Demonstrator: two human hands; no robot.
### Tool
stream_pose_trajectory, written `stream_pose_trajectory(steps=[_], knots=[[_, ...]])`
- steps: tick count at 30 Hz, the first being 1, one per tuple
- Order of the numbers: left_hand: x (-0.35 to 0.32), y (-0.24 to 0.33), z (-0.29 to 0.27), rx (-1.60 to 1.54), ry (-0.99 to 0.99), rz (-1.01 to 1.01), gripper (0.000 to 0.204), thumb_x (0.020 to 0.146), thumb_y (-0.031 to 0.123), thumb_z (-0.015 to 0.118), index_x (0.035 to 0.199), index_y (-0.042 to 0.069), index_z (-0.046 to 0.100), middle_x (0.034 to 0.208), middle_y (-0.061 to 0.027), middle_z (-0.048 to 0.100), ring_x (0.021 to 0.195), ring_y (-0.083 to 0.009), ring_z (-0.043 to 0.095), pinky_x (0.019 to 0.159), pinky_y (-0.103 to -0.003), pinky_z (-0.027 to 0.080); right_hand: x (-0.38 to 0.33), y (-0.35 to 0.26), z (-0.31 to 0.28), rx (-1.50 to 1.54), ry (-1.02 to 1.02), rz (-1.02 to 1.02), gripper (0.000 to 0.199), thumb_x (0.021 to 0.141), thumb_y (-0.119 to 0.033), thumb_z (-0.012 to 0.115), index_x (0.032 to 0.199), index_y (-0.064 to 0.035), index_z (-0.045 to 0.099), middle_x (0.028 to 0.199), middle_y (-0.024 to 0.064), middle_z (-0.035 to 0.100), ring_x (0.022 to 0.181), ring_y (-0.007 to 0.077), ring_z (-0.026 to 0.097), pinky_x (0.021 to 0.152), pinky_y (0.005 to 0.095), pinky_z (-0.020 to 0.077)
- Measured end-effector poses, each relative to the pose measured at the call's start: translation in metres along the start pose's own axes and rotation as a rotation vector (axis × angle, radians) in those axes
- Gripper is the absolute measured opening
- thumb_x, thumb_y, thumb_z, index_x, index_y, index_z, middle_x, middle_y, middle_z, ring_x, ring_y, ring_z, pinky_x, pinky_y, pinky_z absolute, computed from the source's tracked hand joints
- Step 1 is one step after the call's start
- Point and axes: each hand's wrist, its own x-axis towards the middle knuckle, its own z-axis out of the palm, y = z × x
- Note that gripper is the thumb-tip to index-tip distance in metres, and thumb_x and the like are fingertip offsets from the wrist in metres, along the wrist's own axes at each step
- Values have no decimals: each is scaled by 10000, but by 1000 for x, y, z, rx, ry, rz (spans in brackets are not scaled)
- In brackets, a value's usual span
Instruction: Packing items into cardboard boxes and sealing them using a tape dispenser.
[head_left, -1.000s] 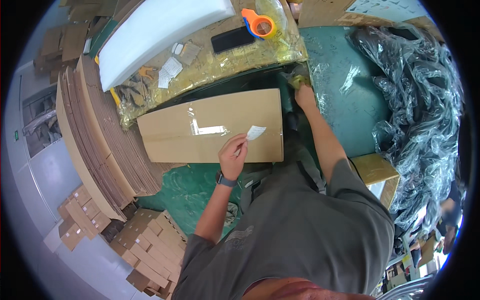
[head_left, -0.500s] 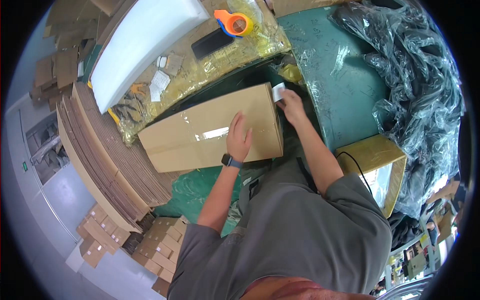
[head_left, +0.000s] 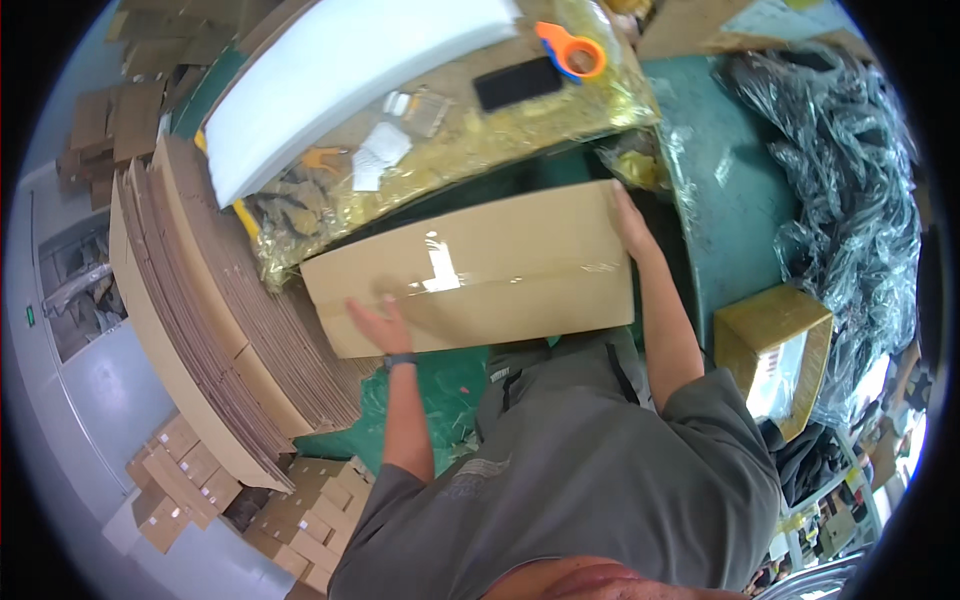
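A long brown cardboard box [head_left: 520,290] lies across in front of me, a strip of clear tape shining on its top. My left hand [head_left: 380,322], with a dark watch [head_left: 400,359] at the wrist, is over the box's near left part, fingers spread and holding nothing. At the other end, my right hand [head_left: 630,222] lies flat along the right end face near the far corner. Its fingers look stretched out, though the box edge hides part of them. Whatever may be under that palm is out of sight.
Beyond the box, a tape-covered bench [head_left: 470,140] holds white foam [head_left: 340,80], a black phone [head_left: 518,83], an orange tape dispenser [head_left: 572,52] and white labels [head_left: 382,150]. Flat cardboard [head_left: 230,310] is stacked left. Plastic film [head_left: 850,200] and an open carton [head_left: 765,305] are on the right.
My left hand has moved left along the box, and the box has turned a little. The right hand, which held a small white label at the right end, now presses there; the label no longer shows.
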Motion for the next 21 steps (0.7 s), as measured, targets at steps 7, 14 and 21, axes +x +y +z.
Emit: stream_pose_trajectory(steps=[7, 14, 21], knots=[[130, -269, -34, -156, -551, -670, 982, 943, 793, 409, 1392, -63, 583, 1425, -308, 584, 1373, -440, 523, 1154, -498, 392, -100, 3, 44, -634, 403, -30, 910, 852, -763, 644, 1124, 102, 722, 1081, 295, 737, 1069, 404, 715, 939, 456, 536], [42, -204, -153, 18, -499, -742, 973, 921, 821, 393, 1283, -34, 684, 1299, -306, 663, 1254, -446, 622, 1071, -510, 481, -263, -84, 19, -879, 390, -287, 706, 1020, -498, 594, 1325, 138, 590, 1244, 332, 666, 1157, 411, 647, 1024, 461, 482], [-208, -285, -239, -333, -607, -904, 1007, 898, 859, 382, 1191, -39, 733, 1245, -307, 689, 1207, -440, 655, 1028, -489, 500, -534, -226, 66, 15, -240, -304, 695, 1087, -555, 394, 1607, -101, 316, 1522, 211, 525, 1333, 338, 575, 1125, 475, 475]])
